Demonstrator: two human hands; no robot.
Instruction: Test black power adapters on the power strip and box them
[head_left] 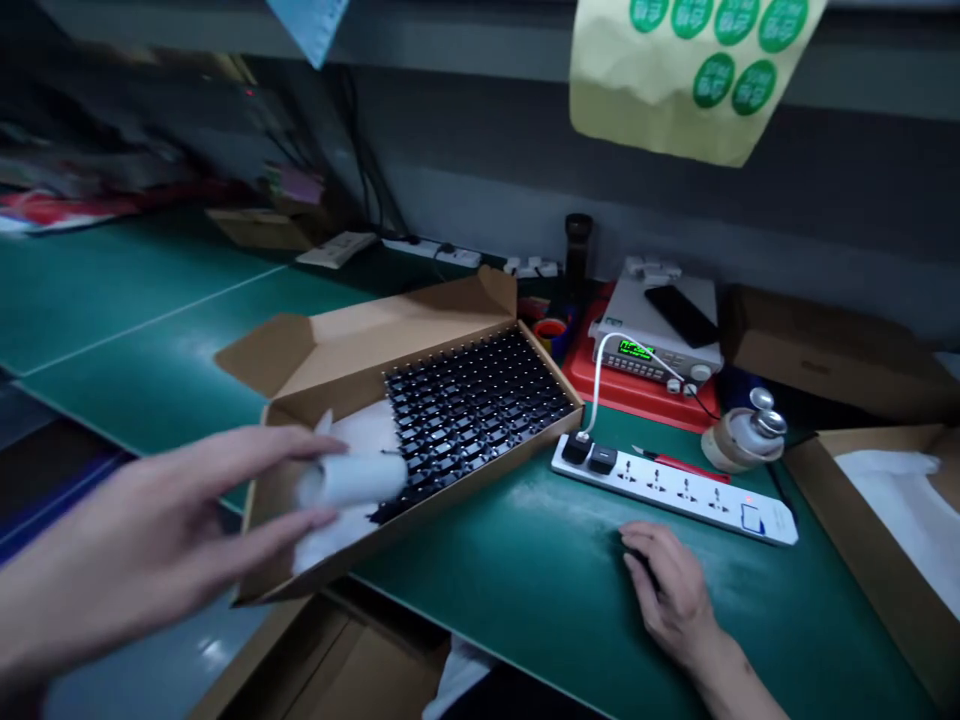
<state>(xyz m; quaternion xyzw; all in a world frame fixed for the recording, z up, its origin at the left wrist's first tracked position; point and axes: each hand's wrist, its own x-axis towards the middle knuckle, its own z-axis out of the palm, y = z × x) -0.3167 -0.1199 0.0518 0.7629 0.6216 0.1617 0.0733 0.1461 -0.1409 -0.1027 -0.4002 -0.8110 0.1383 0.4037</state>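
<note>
My left hand [217, 500] reaches in from the left over a shallow cardboard box [450, 480], with thumb and fingers closed around one end of a smooth white cylinder [360, 478]. Motion blurs the cylinder, and its kind cannot be made out. Rows of small black plug-like pieces with metal pins [480, 400] fill the right part of the box. White sheet material [367, 428] lies in its left part. On the green tabletop, my right hand [667, 590] rests with curled fingers; something dark shows beneath them, too hidden to name.
A white power strip [675, 490] holds two black plugs. Behind it are a red-handled knife [690, 468], a metal-topped bottle [750, 435] and an electronic instrument [656, 330] carrying a phone [682, 315]. Another open box [847, 530] stands right. A sticker sheet [675, 110] hangs above.
</note>
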